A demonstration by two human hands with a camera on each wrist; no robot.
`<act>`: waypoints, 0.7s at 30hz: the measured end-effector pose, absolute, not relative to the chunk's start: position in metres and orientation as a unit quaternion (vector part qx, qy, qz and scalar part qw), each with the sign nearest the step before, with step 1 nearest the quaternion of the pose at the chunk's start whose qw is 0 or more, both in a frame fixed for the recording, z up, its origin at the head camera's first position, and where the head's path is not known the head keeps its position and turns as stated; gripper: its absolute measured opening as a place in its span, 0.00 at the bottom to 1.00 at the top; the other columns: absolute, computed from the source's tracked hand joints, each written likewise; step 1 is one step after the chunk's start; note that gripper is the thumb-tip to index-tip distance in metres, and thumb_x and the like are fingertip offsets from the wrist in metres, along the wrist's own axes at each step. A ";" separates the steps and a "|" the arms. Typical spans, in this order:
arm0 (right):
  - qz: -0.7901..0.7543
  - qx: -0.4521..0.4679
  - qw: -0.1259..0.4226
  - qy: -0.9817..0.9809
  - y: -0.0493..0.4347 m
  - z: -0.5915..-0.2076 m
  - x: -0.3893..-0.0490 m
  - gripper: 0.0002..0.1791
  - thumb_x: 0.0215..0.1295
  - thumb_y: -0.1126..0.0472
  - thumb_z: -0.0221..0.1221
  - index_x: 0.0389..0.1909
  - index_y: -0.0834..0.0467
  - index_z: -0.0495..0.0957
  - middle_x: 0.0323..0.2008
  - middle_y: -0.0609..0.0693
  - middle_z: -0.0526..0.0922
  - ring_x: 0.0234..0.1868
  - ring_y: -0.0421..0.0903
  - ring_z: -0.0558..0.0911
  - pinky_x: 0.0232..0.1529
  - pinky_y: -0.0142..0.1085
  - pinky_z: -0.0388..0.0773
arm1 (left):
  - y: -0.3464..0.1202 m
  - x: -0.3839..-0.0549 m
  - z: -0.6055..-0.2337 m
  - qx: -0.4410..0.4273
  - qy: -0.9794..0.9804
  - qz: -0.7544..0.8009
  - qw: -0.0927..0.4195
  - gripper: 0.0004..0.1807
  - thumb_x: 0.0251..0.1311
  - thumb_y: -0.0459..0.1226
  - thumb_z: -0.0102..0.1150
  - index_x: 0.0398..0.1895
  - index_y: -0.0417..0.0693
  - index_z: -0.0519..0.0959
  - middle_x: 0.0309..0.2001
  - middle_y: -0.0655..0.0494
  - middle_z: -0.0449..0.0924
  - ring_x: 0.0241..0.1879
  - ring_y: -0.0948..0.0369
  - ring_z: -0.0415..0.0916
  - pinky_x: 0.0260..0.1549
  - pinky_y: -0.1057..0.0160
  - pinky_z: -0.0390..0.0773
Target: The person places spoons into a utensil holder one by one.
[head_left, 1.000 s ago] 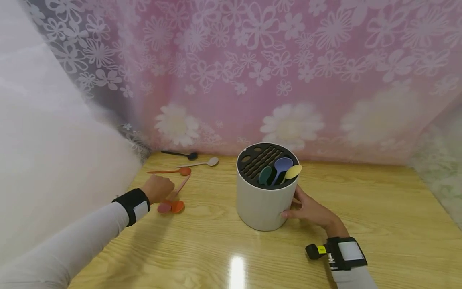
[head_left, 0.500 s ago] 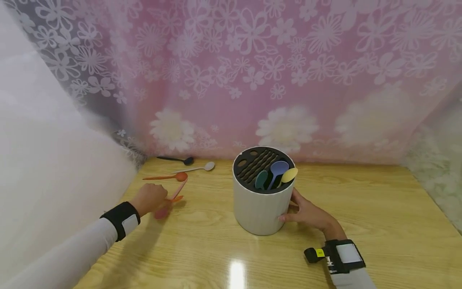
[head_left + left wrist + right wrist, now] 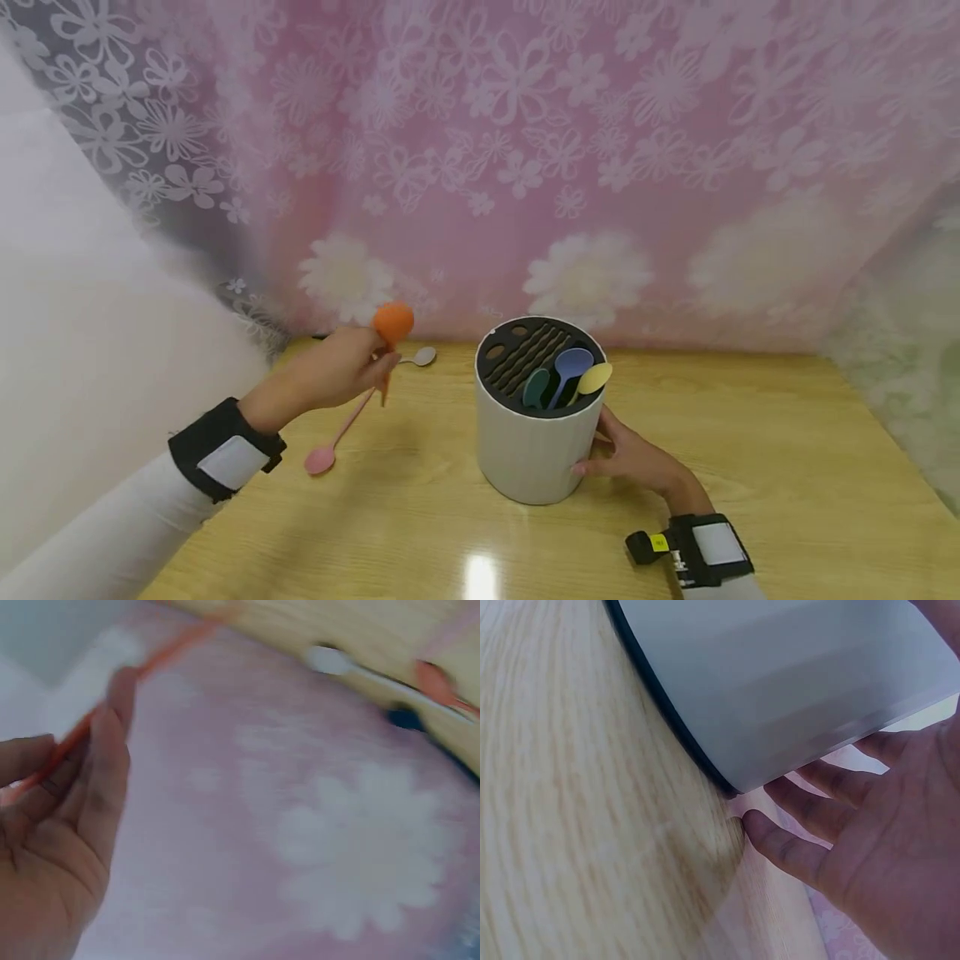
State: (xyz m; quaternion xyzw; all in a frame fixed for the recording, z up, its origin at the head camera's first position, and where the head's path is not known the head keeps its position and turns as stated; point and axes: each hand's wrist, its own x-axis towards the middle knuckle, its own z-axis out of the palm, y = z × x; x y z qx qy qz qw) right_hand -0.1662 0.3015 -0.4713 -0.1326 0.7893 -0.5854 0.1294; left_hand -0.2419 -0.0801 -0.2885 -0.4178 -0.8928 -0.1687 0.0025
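At the left, a pink spoon (image 3: pixel 320 460) lies on the worktop (image 3: pixel 420 517), below the left hand (image 3: pixel 326 375) in the head view. That hand is in the air, its thumb and fingers pinching an orange spoon (image 3: pixel 393 322), bowl up and handle tip hanging free; a loose pinch could let it twist or drop. A pale spoon (image 3: pixel 425 357) lies farther back, near a red-orange spoon (image 3: pixel 435 682) and a dark spoon (image 3: pixel 405 718), both blurred in the left wrist view. Rightward, a white holder (image 3: pixel 525 454) stands upright, with a green spoon (image 3: pixel 536 388), blue spoon (image 3: pixel 574 362) and yellow spoon (image 3: pixel 595 378) crowded at one side of its slotted lid (image 3: pixel 525 357); a handle aimed there would likely knock their bowls. At the right, the right hand (image 3: pixel 637 462) rests spread fingers, only slightly bent, against the holder; if that light contact slackens under a push, the holder could slide or tip.
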 end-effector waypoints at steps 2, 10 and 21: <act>-0.584 -0.131 0.137 0.789 0.299 -0.474 -0.164 0.55 0.48 0.57 0.65 0.67 0.32 0.36 0.71 0.53 0.42 0.66 0.58 0.48 0.58 0.69 0.48 | -0.065 -0.223 -0.270 -0.447 -0.871 -0.202 -0.015 0.11 0.64 0.39 0.47 0.26 0.48 0.76 0.23 0.57 0.78 0.21 0.69 0.70 0.19 0.63 0.73; -0.581 -0.131 0.135 0.792 0.302 -0.477 -0.158 0.54 0.49 0.58 0.65 0.67 0.34 0.36 0.70 0.54 0.44 0.64 0.60 0.52 0.57 0.68 0.52 | -0.002 -0.171 -0.214 -0.531 -0.798 -0.280 -0.055 0.12 0.64 0.42 0.46 0.31 0.50 0.79 0.27 0.60 0.81 0.24 0.71 0.73 0.24 0.66 0.77; -0.585 -0.150 0.126 0.787 0.304 -0.469 -0.164 0.54 0.50 0.59 0.64 0.68 0.34 0.36 0.70 0.53 0.43 0.64 0.60 0.51 0.57 0.69 0.51 | 0.047 -0.189 -0.199 -0.554 -0.753 -0.342 -0.091 0.06 0.58 0.33 0.54 0.36 0.41 0.78 0.34 0.53 0.82 0.35 0.68 0.75 0.43 0.66 0.76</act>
